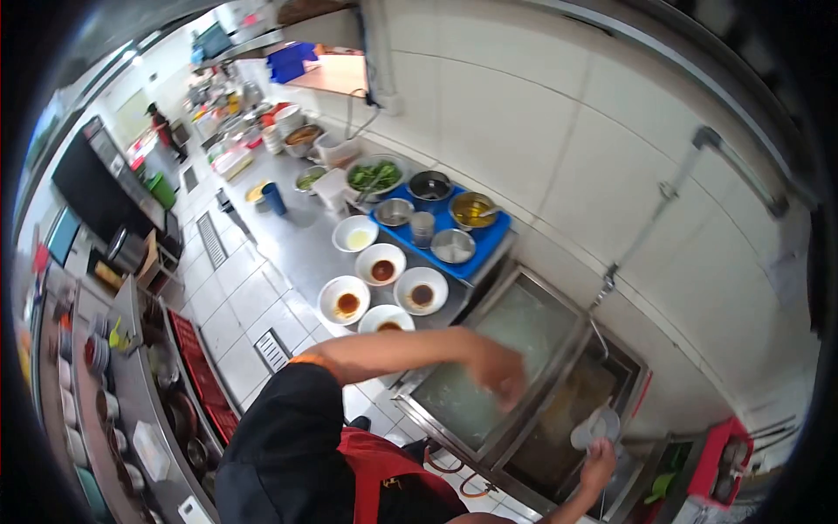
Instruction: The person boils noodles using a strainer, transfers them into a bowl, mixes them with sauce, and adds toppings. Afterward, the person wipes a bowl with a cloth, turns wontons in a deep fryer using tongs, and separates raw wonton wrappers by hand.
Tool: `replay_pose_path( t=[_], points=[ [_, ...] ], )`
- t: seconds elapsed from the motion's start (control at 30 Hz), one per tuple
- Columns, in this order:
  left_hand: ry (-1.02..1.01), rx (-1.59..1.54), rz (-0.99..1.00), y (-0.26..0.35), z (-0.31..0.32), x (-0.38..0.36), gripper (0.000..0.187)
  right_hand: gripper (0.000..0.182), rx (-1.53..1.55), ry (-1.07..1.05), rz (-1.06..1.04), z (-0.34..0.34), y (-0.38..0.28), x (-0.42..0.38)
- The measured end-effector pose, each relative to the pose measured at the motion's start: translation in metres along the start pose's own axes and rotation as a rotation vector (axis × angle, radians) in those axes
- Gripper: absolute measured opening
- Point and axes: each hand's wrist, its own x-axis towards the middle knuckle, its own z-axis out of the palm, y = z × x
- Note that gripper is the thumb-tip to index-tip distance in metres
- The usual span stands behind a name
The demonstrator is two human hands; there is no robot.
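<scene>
My left hand is over the steaming left basin of a steel cooker; motion blur hides its fingers. At the lower right, my right hand is closed on a pale, round container, held at the edge of the right basin, which holds brownish liquid. What the container holds cannot be made out. Left of the cooker, several white bowls with dark sauce, one of them a bowl, stand on the steel counter. Another bowl has pale yellow liquid.
A blue tray carries metal bowls and a cup beside the cooker. Behind it are a bowl of greens and a blue cup. A faucet hangs over the right basin. A person stands far back at left.
</scene>
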Motion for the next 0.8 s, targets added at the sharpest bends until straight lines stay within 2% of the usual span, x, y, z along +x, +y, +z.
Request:
replay_pose_path(
  t=[0.03, 0.07, 0.1, 0.17, 0.2, 0.23, 0.27, 0.3, 0.33, 0.37, 0.4, 0.43, 0.5, 0.57, 0.6, 0.63, 0.67, 0.73, 0.8],
  points=[
    [-0.049, -0.136, -0.128, 0.044, 0.009, -0.037, 0.019, 0.014, -0.022, -0.045, -0.048, -0.013, -0.024, -0.001],
    [-0.135, -0.188, -0.161, 0.051, 0.023, -0.074, 0.023, 0.014, -0.046, -0.086, -0.096, -0.029, -0.053, -0.006],
    [-0.221, -0.242, -0.194, 0.058, 0.042, -0.111, 0.028, 0.019, -0.148, -0.225, -0.013, -0.046, -0.087, -0.009],
    [-0.047, -0.623, -0.168, 0.092, 0.087, -0.193, 0.04, 0.036, -0.358, -0.491, 0.15, -0.067, -0.157, -0.014],
    [0.047, -0.744, -0.267, 0.1, 0.117, -0.23, 0.038, 0.032, -0.36, -0.417, 0.001, -0.063, -0.176, -0.02],
    [0.14, -0.865, -0.361, 0.097, 0.159, -0.267, 0.036, 0.031, -0.331, -0.443, -0.035, -0.058, -0.209, -0.022],
    [0.204, -0.358, -0.09, 0.042, 0.231, -0.321, 0.026, 0.03, -0.3, -0.466, -0.071, -0.049, -0.247, -0.02],
    [0.101, -0.196, -0.496, -0.001, 0.312, -0.376, 0.021, 0.03, -0.267, -0.485, -0.106, -0.039, -0.278, -0.023],
    [-0.226, 0.033, -1.003, 0.047, 0.317, -0.388, 0.028, 0.009, 0.021, -0.403, -0.317, -0.002, -0.287, -0.019],
    [-0.107, 0.046, -1.402, 0.071, 0.353, -0.41, 0.027, 0.012, 0.08, -0.45, -0.29, 0.029, -0.298, -0.018],
    [0.045, -0.026, -1.654, 0.097, 0.378, -0.429, 0.022, 0.014, 0.139, -0.495, -0.258, 0.054, -0.326, -0.018],
    [0.041, -0.351, -1.532, 0.081, 0.426, -0.467, 0.02, 0.014, 0.165, -0.511, -0.311, 0.078, -0.366, -0.022],
    [0.251, -0.674, -1.355, 0.071, 0.497, -0.516, 0.025, 0.014, 0.259, -0.538, -0.372, 0.137, -0.439, -0.03],
    [0.261, -0.317, -1.366, 0.115, 0.499, -0.534, 0.032, 0.015, 0.367, -0.559, -0.393, 0.212, -0.496, -0.035],
    [0.338, -0.258, -1.419, 0.115, 0.526, -0.553, 0.036, 0.015, 0.404, -0.571, -0.413, 0.25, -0.522, -0.036],
    [0.424, -0.204, -1.47, 0.115, 0.562, -0.57, 0.039, 0.015, 0.612, -0.662, -0.323, 0.301, -0.538, -0.032],
    [0.51, -0.142, -1.525, 0.113, 0.582, -0.588, 0.043, 0.015, 0.605, -0.624, -0.38, 0.355, -0.55, -0.024],
    [0.65, -0.286, -1.567, 0.145, 0.576, -0.612, 0.044, 0.016, 0.557, -0.652, -0.41, 0.413, -0.604, -0.029],
    [0.823, -0.491, -1.669, 0.194, 0.55, -0.625, 0.042, 0.016, 0.545, -0.578, -0.47, 0.504, -0.621, -0.021]
  ],
)
